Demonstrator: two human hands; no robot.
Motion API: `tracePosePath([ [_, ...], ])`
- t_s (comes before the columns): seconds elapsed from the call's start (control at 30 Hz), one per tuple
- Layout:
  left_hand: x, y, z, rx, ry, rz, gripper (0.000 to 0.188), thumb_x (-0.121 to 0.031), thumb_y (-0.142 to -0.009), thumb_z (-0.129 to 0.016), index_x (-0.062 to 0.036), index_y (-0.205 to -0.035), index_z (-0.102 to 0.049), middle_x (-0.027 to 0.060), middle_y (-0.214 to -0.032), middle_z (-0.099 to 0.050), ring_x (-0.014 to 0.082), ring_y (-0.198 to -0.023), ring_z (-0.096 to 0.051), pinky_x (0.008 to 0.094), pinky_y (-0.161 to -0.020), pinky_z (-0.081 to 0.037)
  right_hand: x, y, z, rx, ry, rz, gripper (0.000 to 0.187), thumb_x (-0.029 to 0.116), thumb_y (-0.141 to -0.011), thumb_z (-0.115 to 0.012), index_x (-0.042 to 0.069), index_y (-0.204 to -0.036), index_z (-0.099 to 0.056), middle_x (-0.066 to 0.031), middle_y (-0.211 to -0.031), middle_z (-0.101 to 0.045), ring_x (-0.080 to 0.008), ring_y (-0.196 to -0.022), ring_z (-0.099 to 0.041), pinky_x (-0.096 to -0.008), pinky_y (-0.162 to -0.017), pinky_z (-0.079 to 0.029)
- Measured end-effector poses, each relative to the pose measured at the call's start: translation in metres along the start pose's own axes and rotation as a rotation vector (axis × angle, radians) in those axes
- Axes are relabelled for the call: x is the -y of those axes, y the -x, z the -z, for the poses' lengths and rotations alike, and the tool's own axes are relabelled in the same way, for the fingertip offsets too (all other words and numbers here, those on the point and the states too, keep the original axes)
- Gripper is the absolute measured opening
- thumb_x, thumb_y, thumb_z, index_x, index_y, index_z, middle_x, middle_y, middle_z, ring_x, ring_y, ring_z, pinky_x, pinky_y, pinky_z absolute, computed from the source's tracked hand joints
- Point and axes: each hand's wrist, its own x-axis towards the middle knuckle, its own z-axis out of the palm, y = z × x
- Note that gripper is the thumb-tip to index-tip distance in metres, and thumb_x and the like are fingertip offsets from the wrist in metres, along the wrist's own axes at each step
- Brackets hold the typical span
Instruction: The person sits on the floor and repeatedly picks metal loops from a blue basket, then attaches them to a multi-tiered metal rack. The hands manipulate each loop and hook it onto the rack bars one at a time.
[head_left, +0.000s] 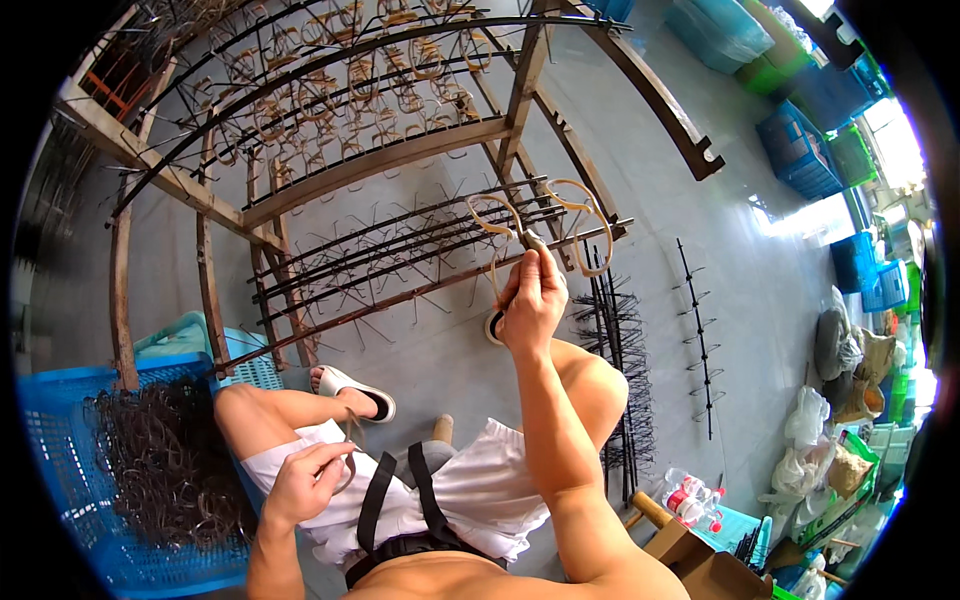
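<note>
My right hand [532,300] is raised in front of me at the near end of a low rack, fingers pinched together. In its fingertips is a tan looped piece [597,262], with open rounded loops spreading to both sides and a small greyish middle part. Its kind I cannot make out. Over my lap, my left hand [305,485] is closed on a thin curved brownish strip [350,450], partly hidden by the fingers. Beside it on the left stands a blue plastic basket [65,430] with a tangled heap of dark curved pieces [170,460].
A brown rack frame [380,165] carries rods with many tan looped pieces [370,75]. Below are dark rods [400,235] with wire prongs. More pronged rods [694,330] lie on the floor at right. Plastic bottles [692,500] and a cardboard box [700,565] are near right.
</note>
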Motion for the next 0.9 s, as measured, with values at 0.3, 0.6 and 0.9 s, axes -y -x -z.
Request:
tracePosePath([
  [0.3,-0.010,-0.002,-0.016,-0.223,0.321,0.167,0.011,0.000,-0.082,-0.060,0.0049,-0.092,-0.060,0.0078,-0.070,-0.064,0.0121,-0.055,-0.059,0.0237,-0.053,-0.049,-0.010,0.001,0.015,0.077,0.330,0.197,0.020,0.009,-0.093,-0.049,0.000,-0.108,-0.058,0.0022,-0.055,-0.044,-0.0034,-0.044,-0.037,-0.0193,-0.038,-0.032],
  [0.6,-0.023,-0.020,-0.013,-0.329,0.618,0.149,0.014,-0.002,-0.077,-0.066,0.0039,-0.090,-0.064,0.0027,-0.073,-0.060,0.0032,-0.052,-0.046,0.0170,-0.047,-0.035,-0.003,-0.006,0.022,-0.057,0.884,0.561,0.025,0.013,-0.090,-0.052,0.001,-0.111,-0.055,-0.0093,-0.086,-0.053,-0.0196,-0.077,-0.052,-0.0345,-0.068,-0.043],
  [0.9,-0.021,-0.036,0.009,-0.361,0.888,-0.059,0.026,-0.012,-0.083,-0.060,0.0030,-0.104,-0.057,0.0095,-0.090,-0.059,0.0116,-0.079,-0.053,0.0213,-0.066,-0.042,0.048,0.088,-0.007,1.272,0.126,-0.029,0.014,0.006,-0.089,-0.054,-0.001,-0.101,-0.057,-0.0079,-0.069,-0.061,-0.0157,-0.052,-0.057,-0.0235,-0.045,-0.043],
])
